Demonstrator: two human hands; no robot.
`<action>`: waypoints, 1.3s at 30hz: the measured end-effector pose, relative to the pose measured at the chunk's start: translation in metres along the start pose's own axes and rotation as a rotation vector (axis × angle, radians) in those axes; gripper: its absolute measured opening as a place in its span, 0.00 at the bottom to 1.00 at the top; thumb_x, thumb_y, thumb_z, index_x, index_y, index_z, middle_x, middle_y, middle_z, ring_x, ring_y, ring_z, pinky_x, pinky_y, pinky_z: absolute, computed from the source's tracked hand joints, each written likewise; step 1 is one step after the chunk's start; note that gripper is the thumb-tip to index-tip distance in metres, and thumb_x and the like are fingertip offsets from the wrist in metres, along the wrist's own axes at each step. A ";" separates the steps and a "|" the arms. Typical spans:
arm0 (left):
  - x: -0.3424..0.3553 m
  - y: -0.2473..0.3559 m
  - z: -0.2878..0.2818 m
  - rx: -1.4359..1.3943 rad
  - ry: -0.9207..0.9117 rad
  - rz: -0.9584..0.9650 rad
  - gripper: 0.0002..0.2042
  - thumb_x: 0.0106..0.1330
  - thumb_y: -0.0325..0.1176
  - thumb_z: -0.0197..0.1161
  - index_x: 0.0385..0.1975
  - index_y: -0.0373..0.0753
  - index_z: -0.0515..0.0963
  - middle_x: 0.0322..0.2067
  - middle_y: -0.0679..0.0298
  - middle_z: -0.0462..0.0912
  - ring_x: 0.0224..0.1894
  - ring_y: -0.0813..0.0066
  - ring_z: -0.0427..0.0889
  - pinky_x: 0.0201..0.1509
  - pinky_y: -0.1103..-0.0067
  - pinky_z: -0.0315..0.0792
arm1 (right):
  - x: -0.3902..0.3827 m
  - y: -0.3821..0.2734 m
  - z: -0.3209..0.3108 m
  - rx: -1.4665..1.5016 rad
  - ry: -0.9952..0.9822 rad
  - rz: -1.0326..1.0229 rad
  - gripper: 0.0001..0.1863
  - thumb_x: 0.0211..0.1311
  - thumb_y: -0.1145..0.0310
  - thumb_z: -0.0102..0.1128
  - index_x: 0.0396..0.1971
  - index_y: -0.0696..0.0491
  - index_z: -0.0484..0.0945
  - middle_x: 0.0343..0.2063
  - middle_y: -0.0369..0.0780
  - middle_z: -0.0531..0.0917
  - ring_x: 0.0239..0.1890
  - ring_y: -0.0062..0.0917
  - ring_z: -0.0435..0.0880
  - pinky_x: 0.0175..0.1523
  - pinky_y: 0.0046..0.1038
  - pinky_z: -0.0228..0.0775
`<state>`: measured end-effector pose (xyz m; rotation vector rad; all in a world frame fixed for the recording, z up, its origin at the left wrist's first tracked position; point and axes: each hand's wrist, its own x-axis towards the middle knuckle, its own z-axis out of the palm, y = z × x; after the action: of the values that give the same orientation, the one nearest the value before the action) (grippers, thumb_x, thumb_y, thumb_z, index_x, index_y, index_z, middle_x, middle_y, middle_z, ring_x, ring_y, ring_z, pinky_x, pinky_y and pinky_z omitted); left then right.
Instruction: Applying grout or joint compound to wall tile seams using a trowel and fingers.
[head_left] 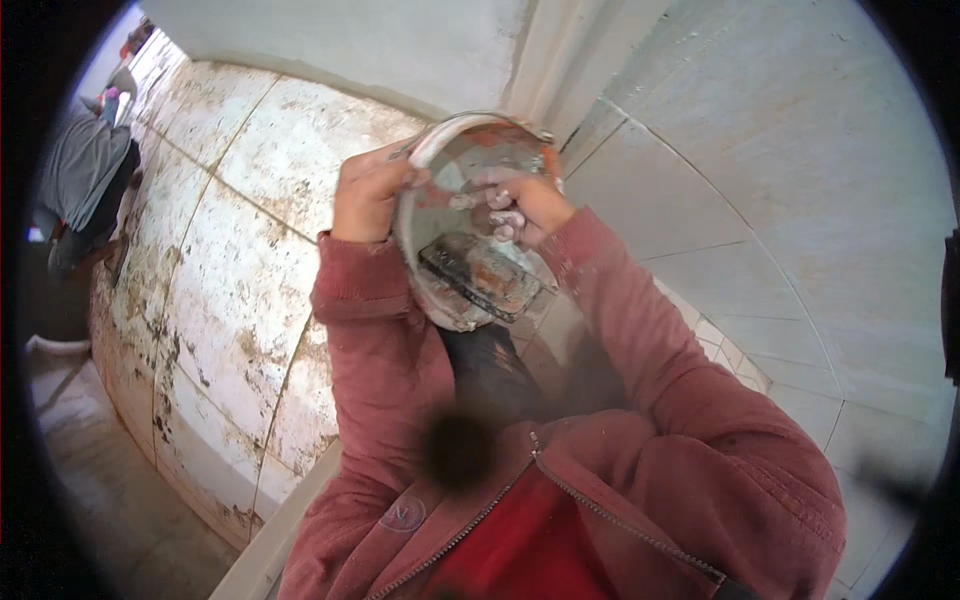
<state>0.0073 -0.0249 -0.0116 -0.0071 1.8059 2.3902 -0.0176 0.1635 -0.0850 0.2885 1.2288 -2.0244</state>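
A round tub (408, 225), smeared with grey and orange, is held up in front of my chest, its open top facing me. My left hand (372, 192) is closed on its left rim. Inside the tub, over greyish paste, my right hand (530, 208) has its fingers curled together, with whitish paste on the fingertips. Whatever those fingers hold, if anything, cannot be made out. Against the near side of the tub lies a dark, flat-edged piece (478, 272) caked with grey and orange residue; its kind is unclear.
Large dirty pale tiles (225, 265) with dark specks cover the floor to the left. A grey-tiled wall (690, 200) rises close on my right, beside a pale door frame (555, 70). Another person in grey (85, 165) is bent over at the far left.
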 end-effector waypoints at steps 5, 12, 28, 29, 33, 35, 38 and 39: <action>-0.003 -0.002 -0.014 0.026 0.212 -0.030 0.07 0.45 0.25 0.50 0.18 0.24 0.71 0.37 0.52 0.75 0.32 0.74 0.73 0.41 0.82 0.66 | -0.040 0.004 -0.049 0.249 0.249 -0.464 0.14 0.46 0.80 0.36 0.36 0.56 0.63 0.25 0.37 0.70 0.12 0.14 0.59 0.17 0.20 0.56; 0.000 0.005 0.008 0.018 0.100 0.005 0.12 0.45 0.23 0.50 0.29 0.22 0.73 0.21 0.55 0.76 0.20 0.72 0.75 0.27 0.81 0.71 | -0.003 0.021 -0.038 -0.748 -0.024 -0.560 0.13 0.49 0.73 0.41 0.37 0.56 0.65 0.24 0.36 0.70 0.13 0.16 0.67 0.17 0.21 0.60; -0.001 -0.004 -0.001 -0.056 -0.007 -0.010 0.17 0.46 0.22 0.51 0.39 0.25 0.72 0.22 0.63 0.76 0.23 0.82 0.72 0.29 0.88 0.66 | 0.055 0.015 0.026 -0.293 0.099 0.244 0.12 0.53 0.68 0.42 0.35 0.56 0.70 0.20 0.34 0.69 0.14 0.15 0.60 0.16 0.17 0.55; 0.000 -0.004 -0.004 -0.048 -0.012 -0.008 0.17 0.46 0.22 0.51 0.38 0.25 0.72 0.22 0.63 0.76 0.22 0.82 0.72 0.29 0.88 0.66 | 0.053 0.016 0.022 -0.184 0.059 0.229 0.13 0.52 0.70 0.41 0.36 0.56 0.69 0.21 0.34 0.69 0.13 0.15 0.59 0.16 0.17 0.54; 0.001 -0.005 -0.007 -0.055 0.005 -0.024 0.17 0.45 0.22 0.50 0.38 0.24 0.72 0.22 0.63 0.76 0.22 0.81 0.72 0.29 0.88 0.66 | 0.038 0.009 0.012 0.047 0.001 0.229 0.15 0.48 0.75 0.38 0.37 0.56 0.68 0.23 0.37 0.72 0.12 0.15 0.59 0.16 0.17 0.53; 0.001 -0.005 -0.005 -0.043 0.026 -0.014 0.17 0.45 0.22 0.50 0.37 0.24 0.72 0.22 0.62 0.76 0.22 0.81 0.72 0.29 0.87 0.67 | 0.040 0.011 0.006 0.041 0.025 0.186 0.14 0.48 0.76 0.38 0.37 0.57 0.68 0.22 0.38 0.72 0.11 0.16 0.59 0.15 0.18 0.53; 0.000 -0.002 0.000 -0.044 0.048 -0.001 0.17 0.45 0.22 0.50 0.37 0.24 0.72 0.22 0.61 0.76 0.21 0.79 0.73 0.29 0.86 0.67 | 0.041 0.011 0.004 -0.095 0.057 0.107 0.13 0.50 0.74 0.38 0.36 0.57 0.68 0.19 0.40 0.72 0.10 0.17 0.59 0.14 0.20 0.53; -0.001 -0.001 0.002 -0.063 0.054 0.002 0.17 0.45 0.22 0.50 0.37 0.23 0.72 0.22 0.61 0.76 0.22 0.79 0.73 0.29 0.86 0.67 | 0.041 0.011 0.004 -0.231 0.067 0.074 0.11 0.53 0.72 0.39 0.35 0.57 0.68 0.17 0.40 0.71 0.10 0.18 0.59 0.14 0.21 0.54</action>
<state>0.0090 -0.0228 -0.0122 -0.0766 1.7534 2.4700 -0.0380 0.1373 -0.1123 0.2870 1.4570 -1.8023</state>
